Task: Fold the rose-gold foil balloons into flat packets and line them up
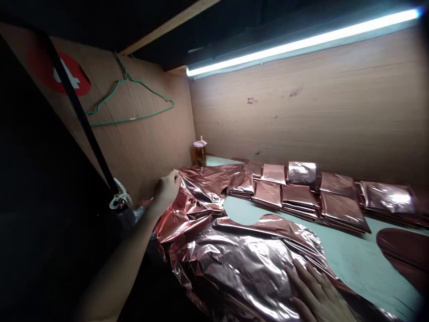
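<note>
A large uninflated rose-gold foil balloon (241, 250) lies crumpled and shiny over the near part of the table, with rounded, curving outlines. At its far left edge my left hand (168, 190) is closed, fingers pinching the foil. My right hand (320, 293) rests on the balloon's near right part, its fingers stretched out and slightly spread over the surface. The lower part of this hand runs out of the picture. Some of the foil hangs over the table's near edge on the left.
Folded foil packets (300, 197) stand in stacks along the back of the pale green tabletop (355, 255). More rose-gold foil (405, 255) lies at the right. A lidded jar of amber liquid (199, 154) sits in the corner. A green hanger (134, 118) and black pole (80, 112) are on the left.
</note>
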Available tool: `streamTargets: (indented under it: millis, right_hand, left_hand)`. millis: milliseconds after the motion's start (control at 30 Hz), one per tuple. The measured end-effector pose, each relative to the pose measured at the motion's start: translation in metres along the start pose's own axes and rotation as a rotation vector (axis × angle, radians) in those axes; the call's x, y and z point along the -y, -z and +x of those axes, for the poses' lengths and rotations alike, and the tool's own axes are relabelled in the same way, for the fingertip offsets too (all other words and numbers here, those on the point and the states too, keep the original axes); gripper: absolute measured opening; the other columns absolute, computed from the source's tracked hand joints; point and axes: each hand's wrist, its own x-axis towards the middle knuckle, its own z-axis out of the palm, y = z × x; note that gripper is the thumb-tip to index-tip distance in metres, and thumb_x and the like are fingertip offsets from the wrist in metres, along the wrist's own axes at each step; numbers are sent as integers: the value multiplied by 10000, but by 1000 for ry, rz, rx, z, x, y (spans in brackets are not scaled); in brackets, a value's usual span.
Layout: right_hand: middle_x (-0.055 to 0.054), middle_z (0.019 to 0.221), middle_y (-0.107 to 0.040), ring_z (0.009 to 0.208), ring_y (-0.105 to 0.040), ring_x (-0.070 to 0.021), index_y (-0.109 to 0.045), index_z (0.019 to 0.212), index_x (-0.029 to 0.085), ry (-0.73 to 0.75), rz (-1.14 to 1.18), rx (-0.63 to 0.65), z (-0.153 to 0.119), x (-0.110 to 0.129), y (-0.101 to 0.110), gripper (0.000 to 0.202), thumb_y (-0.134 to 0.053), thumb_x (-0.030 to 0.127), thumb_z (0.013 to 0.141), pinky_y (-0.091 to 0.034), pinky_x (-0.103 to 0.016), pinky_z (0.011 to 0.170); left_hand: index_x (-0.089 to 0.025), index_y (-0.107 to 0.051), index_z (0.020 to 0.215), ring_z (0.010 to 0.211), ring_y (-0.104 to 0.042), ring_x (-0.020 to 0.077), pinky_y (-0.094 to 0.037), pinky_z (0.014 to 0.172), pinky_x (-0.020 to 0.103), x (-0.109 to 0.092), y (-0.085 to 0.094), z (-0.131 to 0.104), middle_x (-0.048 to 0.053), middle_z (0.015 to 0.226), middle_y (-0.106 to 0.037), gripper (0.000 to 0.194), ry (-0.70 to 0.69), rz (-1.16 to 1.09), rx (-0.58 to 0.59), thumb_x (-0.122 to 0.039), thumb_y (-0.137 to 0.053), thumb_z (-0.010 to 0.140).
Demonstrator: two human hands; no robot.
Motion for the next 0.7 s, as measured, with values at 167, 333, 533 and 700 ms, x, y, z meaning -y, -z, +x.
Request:
streamTargets:
  millis: [167,333,533,700]
  right_hand:
    - [-90,1432,-540,1332,-482,-348,-630,1317,281,-421,599,196,39,14,46,555,-433,610,917,-430,-560,1061]
    - [-142,1104,-715,936,-685,-281,-704,1095,156,-637,1199,70,129,30,105,512,-639,573,805,-575,-370,776]
    - [-78,726,-698,675,-638,-217,-657,733,161,-850,1224,-181,139,12,118,330,-769,457,638,-534,-323,618]
    - [-31,809,-662,720,-616,-176,-627,904,194,-588,1146,-233,117,35,120,236,-696,358,749,-503,-281,638]
  left_hand:
    - [-204,-603,900,783,-645,176,-505,736,270,-83,-17,-81,40,888,-697,225,-468,-658,423,-373,-470,966]
    - [-207,-717,900,1029,-631,281,-476,946,399,-152,-78,-189,94,1053,-724,153,-875,-661,476,-164,-572,874]
    - [-244,-689,912,877,-655,242,-511,828,367,-136,-68,-195,39,921,-718,153,-477,-837,433,-372,-697,828]
    - [-218,-583,1143,1115,-604,280,-464,978,416,-129,-59,-172,89,1156,-663,545,-93,-1244,552,-619,-682,787]
